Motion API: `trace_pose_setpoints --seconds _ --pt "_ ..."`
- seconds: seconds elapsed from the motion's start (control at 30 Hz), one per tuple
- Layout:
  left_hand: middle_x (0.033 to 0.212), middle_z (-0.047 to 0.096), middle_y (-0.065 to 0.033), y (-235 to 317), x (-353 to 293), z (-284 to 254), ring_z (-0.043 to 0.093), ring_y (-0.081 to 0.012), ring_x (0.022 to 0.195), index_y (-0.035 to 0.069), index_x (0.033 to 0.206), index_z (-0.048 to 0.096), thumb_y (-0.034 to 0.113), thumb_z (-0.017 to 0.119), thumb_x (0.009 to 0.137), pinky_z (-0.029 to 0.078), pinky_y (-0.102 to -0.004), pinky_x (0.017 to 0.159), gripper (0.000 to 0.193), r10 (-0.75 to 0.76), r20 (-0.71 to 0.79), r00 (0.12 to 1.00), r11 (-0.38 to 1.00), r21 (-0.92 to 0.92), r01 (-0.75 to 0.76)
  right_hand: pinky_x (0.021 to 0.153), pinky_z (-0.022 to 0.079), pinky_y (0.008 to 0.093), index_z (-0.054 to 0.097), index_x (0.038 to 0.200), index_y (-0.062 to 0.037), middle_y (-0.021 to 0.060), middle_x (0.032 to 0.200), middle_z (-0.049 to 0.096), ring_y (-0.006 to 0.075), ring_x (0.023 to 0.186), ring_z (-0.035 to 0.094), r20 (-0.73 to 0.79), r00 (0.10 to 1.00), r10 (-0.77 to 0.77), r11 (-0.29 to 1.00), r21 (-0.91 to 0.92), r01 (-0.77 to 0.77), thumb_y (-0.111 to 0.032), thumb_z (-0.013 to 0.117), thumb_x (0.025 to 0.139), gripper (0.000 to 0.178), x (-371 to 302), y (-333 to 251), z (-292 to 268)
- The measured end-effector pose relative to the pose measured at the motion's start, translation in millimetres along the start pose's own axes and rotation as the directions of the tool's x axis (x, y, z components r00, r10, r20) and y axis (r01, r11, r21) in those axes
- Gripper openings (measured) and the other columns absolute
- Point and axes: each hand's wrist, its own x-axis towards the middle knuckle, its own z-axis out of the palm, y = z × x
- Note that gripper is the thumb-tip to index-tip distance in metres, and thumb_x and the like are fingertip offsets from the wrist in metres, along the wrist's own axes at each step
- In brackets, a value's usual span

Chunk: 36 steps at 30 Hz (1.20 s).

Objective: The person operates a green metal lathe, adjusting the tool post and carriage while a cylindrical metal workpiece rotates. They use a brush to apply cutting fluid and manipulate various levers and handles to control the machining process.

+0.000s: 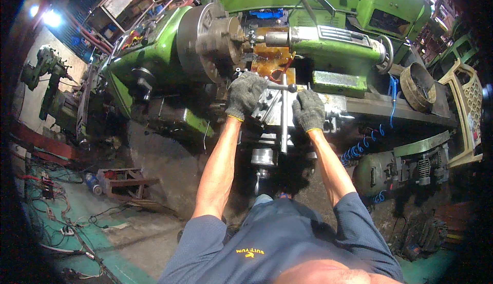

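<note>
While the lathe (136, 65) is faced from the front, its ball-ended lever (278, 86) is seen near the centre of the view, slightly towards 12 o'clock; the directions below are taken from this lever. Its left end is covered by the gloved left hand (246, 96) at 9 o'clock, with the fingers curled; whether they are clamped on the lever cannot be told. The gloved right hand (309, 110) is placed at 4 o'clock over the carriage (335, 102), its fingers close together; whether anything is gripped by them cannot be told. Between the hands, a metal bar (284, 124) is pointed towards 6 o'clock, and a round dial (264, 156) is set farther down.

A brown sheet (272, 57) is seen at 12, and a workpiece (235, 33) is held in the chuck (197, 45) at 10. The tailstock (328, 45) is found between 1 and 2, its handwheel (385, 54) farther out. A drum (411, 89) and a chair (462, 106) are placed at 3, a coiled blue hose (365, 142) at 4. At 8, a frame (128, 182) and cables (64, 217) are spread on the floor (138, 232).
</note>
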Motion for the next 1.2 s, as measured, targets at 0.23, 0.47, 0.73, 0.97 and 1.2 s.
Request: trace_pose_setpoints --seconds 0.23,0.47,0.73,0.97,1.2 --pt "0.093 0.073 -0.0166 -5 0 2 0.069 -0.0375 0.092 0.010 0.094 0.078 0.023 0.062 0.093 0.055 -0.0470 0.084 0.020 0.006 0.037 0.999 0.999 0.042 -0.008 0.101 0.047 0.0507 0.068 0.105 -0.0037 0.0214 0.114 0.066 0.0413 0.111 0.060 0.051 0.999 0.010 1.000 0.003 -0.010 -0.025 0.067 0.085 0.029 3 1 -4" --pt "0.099 0.075 -0.0155 5 2 -2 0.070 -0.0364 0.098 0.012 0.096 0.079 0.023 0.062 0.092 0.055 -0.0463 0.091 0.021 -0.050 0.069 0.996 0.998 0.051 0.046 0.098 0.048 0.0509 0.069 0.101 -0.0042 0.0206 0.111 0.067 0.0412 0.110 0.061 -0.114 0.991 -0.067 0.997 -0.034 0.064 -0.027 0.067 0.085 0.028 -3 9 8" --pt "0.095 0.072 -0.0184 0 1 -4 0.068 -0.0383 0.093 0.004 0.096 0.075 0.024 0.063 0.095 0.054 -0.0441 0.089 0.023 -0.027 0.090 0.996 1.000 0.007 0.026 0.102 0.046 0.0506 0.069 0.107 -0.0042 0.0203 0.118 0.067 0.0410 0.115 0.060 0.041 0.999 0.008 1.000 -0.022 -0.007 -0.028 0.068 0.086 0.032 -2 4 0" --pt "0.093 0.071 -0.0181 5 1 -4 0.068 -0.0379 0.092 0.003 0.094 0.075 0.023 0.065 0.096 0.054 -0.0442 0.088 0.023 -0.047 0.048 0.998 0.999 -0.026 0.048 0.104 0.046 0.0503 0.069 0.107 -0.0041 0.0200 0.122 0.066 0.0397 0.119 0.059 0.107 0.993 0.053 0.999 -0.009 -0.052 -0.028 0.068 0.086 0.032 0 3 1" --pt "0.098 0.074 -0.0163 10 4 -7 0.069 -0.0374 0.098 0.008 0.095 0.077 0.023 0.065 0.094 0.055 -0.0443 0.089 0.020 -0.096 0.094 0.991 0.995 0.015 0.095 0.104 0.046 0.0504 0.068 0.106 -0.0038 0.0200 0.123 0.066 0.0400 0.120 0.058 0.024 1.000 0.015 1.000 -0.007 -0.015 -0.027 0.067 0.087 0.030 -2 3 3"
